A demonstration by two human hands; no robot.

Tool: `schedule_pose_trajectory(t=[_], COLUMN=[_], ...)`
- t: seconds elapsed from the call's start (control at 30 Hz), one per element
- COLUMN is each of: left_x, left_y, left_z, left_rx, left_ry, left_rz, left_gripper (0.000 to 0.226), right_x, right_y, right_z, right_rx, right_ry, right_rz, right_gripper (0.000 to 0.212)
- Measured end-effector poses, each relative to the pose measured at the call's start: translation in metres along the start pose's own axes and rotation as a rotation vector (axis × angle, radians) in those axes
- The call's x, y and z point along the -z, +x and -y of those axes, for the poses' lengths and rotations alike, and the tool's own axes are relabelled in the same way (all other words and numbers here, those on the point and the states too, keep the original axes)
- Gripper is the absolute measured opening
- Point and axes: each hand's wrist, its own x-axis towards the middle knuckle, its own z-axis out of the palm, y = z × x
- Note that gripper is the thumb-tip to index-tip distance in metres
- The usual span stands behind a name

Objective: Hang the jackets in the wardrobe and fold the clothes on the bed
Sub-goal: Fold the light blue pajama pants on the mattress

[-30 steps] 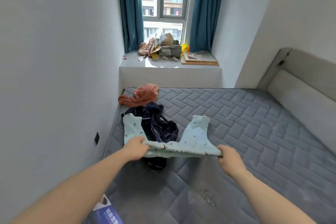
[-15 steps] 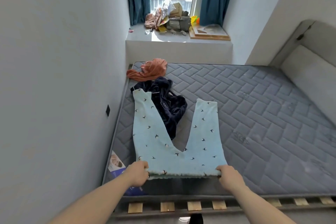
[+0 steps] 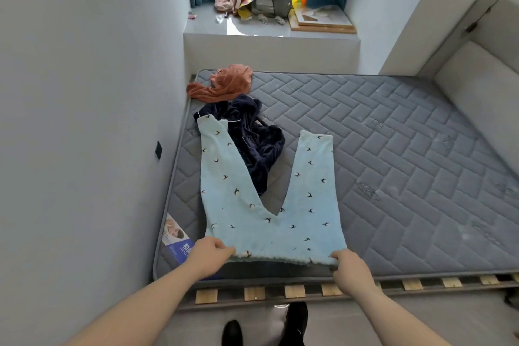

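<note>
Light-blue trousers (image 3: 269, 205) spread flat, lower centre of frame, on mattress (image 3: 393, 163); left hand (image 3: 209, 254) and right hand (image 3: 349, 268) pinch waistband corners, likely keeping cloth taut for folding.

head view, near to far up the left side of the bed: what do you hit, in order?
Slats of the bed frame → left hand gripping the waistband → light blue trousers → dark navy garment → orange garment → window ledge with its clutter.
</note>
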Motion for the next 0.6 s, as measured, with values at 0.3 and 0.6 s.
schedule_pose_trajectory(t=[0.3,0.6], left_x=[-0.036,-0.016], left_y=[0.008,0.016], left_z=[0.041,0.017], left_rx=[0.266,0.515], left_ry=[-0.026,-0.746], left_rz=[-0.003,0.080], left_gripper=[0.031,0.034], right_x=[-0.040,-0.015], right_y=[-0.006,0.008], right_z=[0.001,0.000], right_rx=[-0.106,-0.411], right_ry=[0.229,0.809], right_rz=[0.167,0.035], right_gripper=[0.033,0.044])
